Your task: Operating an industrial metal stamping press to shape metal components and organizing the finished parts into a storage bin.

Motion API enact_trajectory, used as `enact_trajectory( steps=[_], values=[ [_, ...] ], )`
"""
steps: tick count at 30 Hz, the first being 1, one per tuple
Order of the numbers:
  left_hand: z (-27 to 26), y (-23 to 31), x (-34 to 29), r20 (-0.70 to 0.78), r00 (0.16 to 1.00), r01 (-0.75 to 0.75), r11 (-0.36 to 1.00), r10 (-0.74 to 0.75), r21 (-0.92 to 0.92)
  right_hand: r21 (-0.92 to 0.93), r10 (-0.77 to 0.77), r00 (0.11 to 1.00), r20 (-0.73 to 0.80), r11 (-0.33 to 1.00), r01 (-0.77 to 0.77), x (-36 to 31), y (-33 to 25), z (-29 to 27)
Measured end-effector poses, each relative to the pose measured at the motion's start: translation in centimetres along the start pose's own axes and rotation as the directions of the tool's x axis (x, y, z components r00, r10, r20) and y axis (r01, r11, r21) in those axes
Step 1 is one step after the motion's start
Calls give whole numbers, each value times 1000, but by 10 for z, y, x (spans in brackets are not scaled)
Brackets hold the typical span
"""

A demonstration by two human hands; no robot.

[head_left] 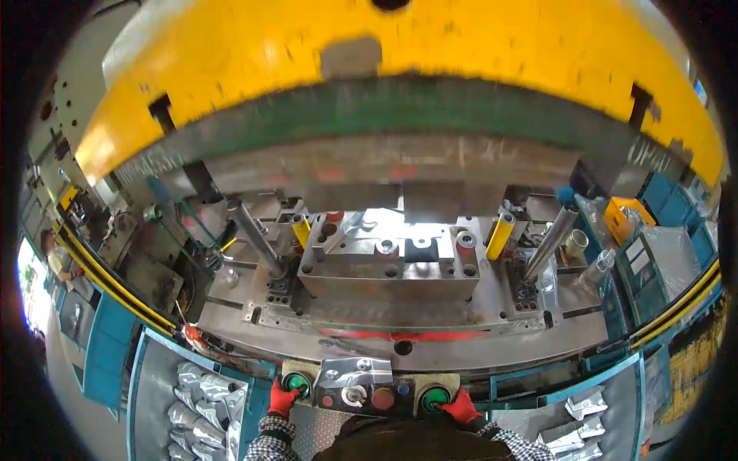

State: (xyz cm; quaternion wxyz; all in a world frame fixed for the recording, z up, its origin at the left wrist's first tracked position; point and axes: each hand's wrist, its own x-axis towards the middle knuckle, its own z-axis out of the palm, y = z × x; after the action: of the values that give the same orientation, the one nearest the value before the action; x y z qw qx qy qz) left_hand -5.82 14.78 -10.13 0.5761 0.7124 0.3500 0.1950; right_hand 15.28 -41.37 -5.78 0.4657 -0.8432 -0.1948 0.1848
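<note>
Here, left hand (282,400) and right hand (461,408) touch green buttons (293,380) (433,396); whether fingers (448,407) close, I cannot tell.

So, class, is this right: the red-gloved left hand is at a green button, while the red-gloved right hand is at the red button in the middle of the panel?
Not quite. The head view shows the right hand at the right-end green button, not the red button. The left hand is at a green one, and both are red-gloved.
</note>
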Motion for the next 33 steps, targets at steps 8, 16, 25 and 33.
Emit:
enact_trajectory(
  steps=[8,16,25,33],
  values=[
    [7,-3,2,46,998,40,999,-39,-35,18,161,982,-98,987,-160,-10,4,6],
    [6,-4,11,34,987,152,978,-158,140,70,72,996,-60,995,-68,-3,22,4],
    [66,271,79,582,779,-442,863,233,246,364,-22,997,74,931,-6,7,51,-5],
    [225,528,144,293,377,-803,152,878,576,483,144,990,-9,867,-121,-13,44,-9]
  ],
)
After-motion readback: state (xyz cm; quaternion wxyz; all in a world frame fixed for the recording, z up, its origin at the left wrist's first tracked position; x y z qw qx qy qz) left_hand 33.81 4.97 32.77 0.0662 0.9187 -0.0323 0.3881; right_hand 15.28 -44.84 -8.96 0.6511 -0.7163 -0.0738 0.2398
